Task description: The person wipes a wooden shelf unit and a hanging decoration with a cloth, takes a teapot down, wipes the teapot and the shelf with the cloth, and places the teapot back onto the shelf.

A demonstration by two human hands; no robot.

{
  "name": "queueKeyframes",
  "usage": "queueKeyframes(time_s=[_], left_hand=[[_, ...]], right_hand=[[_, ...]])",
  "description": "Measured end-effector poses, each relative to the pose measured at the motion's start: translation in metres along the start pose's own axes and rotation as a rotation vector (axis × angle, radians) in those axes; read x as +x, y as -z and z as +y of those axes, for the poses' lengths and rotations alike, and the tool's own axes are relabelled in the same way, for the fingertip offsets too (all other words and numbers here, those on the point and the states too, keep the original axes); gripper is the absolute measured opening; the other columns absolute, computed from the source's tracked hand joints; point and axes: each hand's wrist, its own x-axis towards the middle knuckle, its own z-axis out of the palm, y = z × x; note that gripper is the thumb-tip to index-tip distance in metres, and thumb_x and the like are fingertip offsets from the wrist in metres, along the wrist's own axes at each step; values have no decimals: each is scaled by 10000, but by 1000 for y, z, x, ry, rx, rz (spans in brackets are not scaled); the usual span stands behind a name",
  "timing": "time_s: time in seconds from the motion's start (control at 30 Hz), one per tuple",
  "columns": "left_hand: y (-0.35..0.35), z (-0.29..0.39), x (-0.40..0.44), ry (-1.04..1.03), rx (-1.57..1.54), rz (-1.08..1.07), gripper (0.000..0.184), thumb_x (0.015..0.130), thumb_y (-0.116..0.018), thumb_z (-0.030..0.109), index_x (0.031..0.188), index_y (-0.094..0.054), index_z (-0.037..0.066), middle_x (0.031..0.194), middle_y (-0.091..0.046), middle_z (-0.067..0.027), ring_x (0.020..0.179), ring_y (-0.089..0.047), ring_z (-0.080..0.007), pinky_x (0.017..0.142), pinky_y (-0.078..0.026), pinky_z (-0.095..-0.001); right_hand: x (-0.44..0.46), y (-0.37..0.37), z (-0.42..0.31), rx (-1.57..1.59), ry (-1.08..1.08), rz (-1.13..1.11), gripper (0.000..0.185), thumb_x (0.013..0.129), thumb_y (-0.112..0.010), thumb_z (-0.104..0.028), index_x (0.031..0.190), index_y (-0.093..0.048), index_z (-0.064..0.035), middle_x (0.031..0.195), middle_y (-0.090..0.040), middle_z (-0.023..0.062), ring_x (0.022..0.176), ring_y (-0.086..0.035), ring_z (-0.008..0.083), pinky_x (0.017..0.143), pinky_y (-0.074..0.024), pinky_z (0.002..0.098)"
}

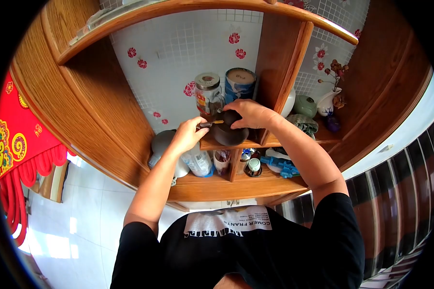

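A dark brown, rounded, gourd-shaped vessel [230, 135] sits at the front edge of the middle shelf. My right hand [250, 114] reaches over it, fingers curled around its smaller upper bulb. My left hand [188, 135] pinches a thin dark stick-like piece [205, 125] with a yellowish band, against the vessel's left side. Whether that piece is joined to the vessel, I cannot tell. Just behind my hands stand a glass jar [208, 96] with a metal lid and a blue patterned canister [240, 83].
An upright divider [287, 72] rises right of my right hand. Beyond it are a green lidded jar [305, 106] and a white vase [327, 102] with dried flowers. Below lie a plastic-wrapped pack [197, 161] and a blue toy-like object [280, 165]. Red fabric [26, 125] hangs at left.
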Motion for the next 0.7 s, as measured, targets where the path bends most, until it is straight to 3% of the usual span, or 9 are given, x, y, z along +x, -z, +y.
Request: queueKeyframes(time_s=[0.3,0.37,0.43,0.5,0.53,0.6,0.63,0.7], left_hand=[[3,3,0,51,-28,-43,219,798,-621,136,971,-583,8,702,-602,-101,635,-550,-152,615,-440,-305],[6,7,0,7,-56,-68,211,800,-614,131,968,-585,7,755,-617,-114,701,-582,-169,664,-453,-303],[8,14,15,-93,-28,-54,208,802,-601,132,967,-586,7,775,-625,-112,716,-591,-165,676,-460,-294],[5,6,-8,28,-69,-80,200,804,-596,137,954,-588,5,755,-620,-90,676,-573,-137,645,-459,-281],[4,0,3,66,-130,-94,192,805,-595,139,940,-589,3,739,-615,-72,653,-562,-118,624,-457,-273],[4,-4,1,-7,-248,-128,182,812,-600,155,916,-589,6,700,-595,-37,611,-537,-87,582,-449,-253],[6,-4,11,-22,-232,-135,182,815,-602,165,906,-588,8,687,-589,-29,602,-534,-81,571,-447,-249],[3,-7,3,0,-236,-140,199,821,-608,194,895,-586,10,670,-582,-26,584,-531,-80,549,-445,-246]], right_hand=[[-5,-2,-5,43,-56,68,544,695,-719,-207,1158,-503,-22,1107,-544,186,1041,-517,321,895,-416,364],[-3,0,-4,10,34,98,528,694,-712,-212,1138,-503,-17,1058,-559,184,998,-534,327,854,-436,366],[-28,16,-37,-81,244,269,533,679,-718,-232,1112,-504,-5,1012,-562,190,921,-548,356,796,-456,382],[-48,40,-69,16,174,185,530,686,-716,-220,1127,-502,-19,1019,-559,163,945,-548,345,806,-455,385],[-76,79,-95,61,360,284,541,672,-731,-201,1130,-502,-27,1023,-558,150,938,-550,343,797,-463,384],[-93,101,-103,45,444,449,541,644,-751,-203,1104,-520,-37,996,-584,137,862,-582,309,777,-480,368],[-119,151,-114,94,470,628,540,637,-768,-233,1094,-540,-59,985,-592,117,853,-602,271,732,-503,349],[-125,175,-103,-25,542,810,528,663,-755,-318,1096,-572,-78,956,-611,79,834,-596,162,685,-510,291]])
